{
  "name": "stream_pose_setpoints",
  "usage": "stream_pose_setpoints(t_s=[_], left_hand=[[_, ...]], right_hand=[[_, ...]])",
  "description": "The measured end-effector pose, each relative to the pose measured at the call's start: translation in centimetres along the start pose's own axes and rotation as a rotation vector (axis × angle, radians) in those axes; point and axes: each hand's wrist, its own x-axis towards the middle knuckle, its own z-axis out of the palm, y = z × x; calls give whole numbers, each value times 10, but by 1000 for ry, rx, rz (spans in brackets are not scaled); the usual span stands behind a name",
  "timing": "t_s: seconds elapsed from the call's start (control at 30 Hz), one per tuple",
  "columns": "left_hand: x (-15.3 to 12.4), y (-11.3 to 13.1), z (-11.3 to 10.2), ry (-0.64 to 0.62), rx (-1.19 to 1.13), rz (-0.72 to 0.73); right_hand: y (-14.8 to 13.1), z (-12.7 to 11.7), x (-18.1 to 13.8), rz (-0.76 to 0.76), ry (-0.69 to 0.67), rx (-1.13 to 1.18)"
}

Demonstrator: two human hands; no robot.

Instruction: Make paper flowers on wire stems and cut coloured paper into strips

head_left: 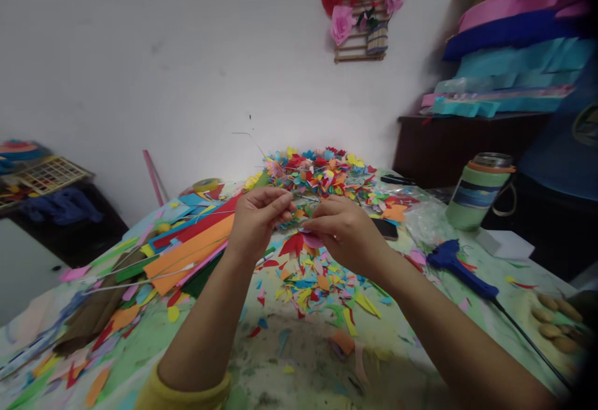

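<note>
Both of my hands are raised over the middle of the table, fairly close together and a little apart. My left hand (260, 215) is closed in a pinch, thumb against fingers; what it pinches, if anything, is too small to make out. My right hand (344, 230) pinches a pinkish-purple paper petal (312, 240) between thumb and fingers. Red paper petals (293, 245) show just left of it; whether they are joined to it I cannot tell. Below lie many small coloured paper scraps (322, 282). Behind my hands is a heap of multicoloured paper flowers (322, 170).
At left lie orange paper strips (187, 254) and thin wires. To the right are a blue glue gun (460, 270) with its cord, a green bottle (479, 195), a white box (507, 243), a dark phone (385, 229) and clear plastic (427, 220). A person in blue (560, 148) is at far right.
</note>
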Motion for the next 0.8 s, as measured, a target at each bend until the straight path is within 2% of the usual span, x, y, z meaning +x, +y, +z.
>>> stream_pose_setpoints(t_s=[0.6, 0.8], left_hand=[[1, 2, -1, -17, 31, 52], [1, 1, -2, -50, 49, 78]], right_hand=[[-1, 5, 0, -67, -17, 3], [1, 1, 0, -46, -103, 23]])
